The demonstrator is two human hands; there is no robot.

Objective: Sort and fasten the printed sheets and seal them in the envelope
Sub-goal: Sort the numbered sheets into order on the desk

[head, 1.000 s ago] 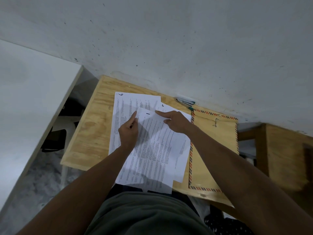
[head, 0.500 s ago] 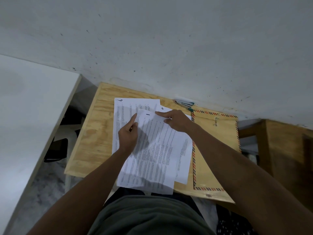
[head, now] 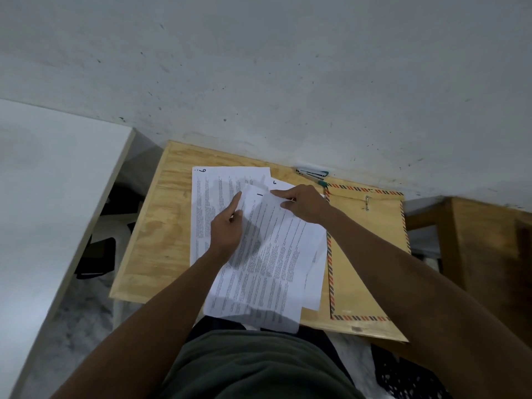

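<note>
Printed white sheets lie fanned on a small plywood table point(head: 149, 243). The top sheet point(head: 270, 263), hand-marked "1", is slightly lifted and bowed at its far end. My left hand point(head: 227, 226) pinches its left edge, forefinger stretched out. My right hand point(head: 305, 204) grips its far right corner. Under it at the left lies a sheet marked "6" point(head: 213, 191); another numbered sheet point(head: 277, 184) peeks out behind. A brown envelope point(head: 371, 240) with a red-and-blue striped border and string clasp lies to the right of the papers. A stapler point(head: 312, 173) sits by the wall.
A grey wall rises right behind the table. A white table edge point(head: 95, 223) stands to the left, with a gap and dark objects on the floor between. A wooden unit point(head: 489, 254) stands at the right. The sheets overhang the near table edge above my lap.
The top sheet's far end has lifted and bowed a little between my hands. Both hands stay at about the same spots on it.
</note>
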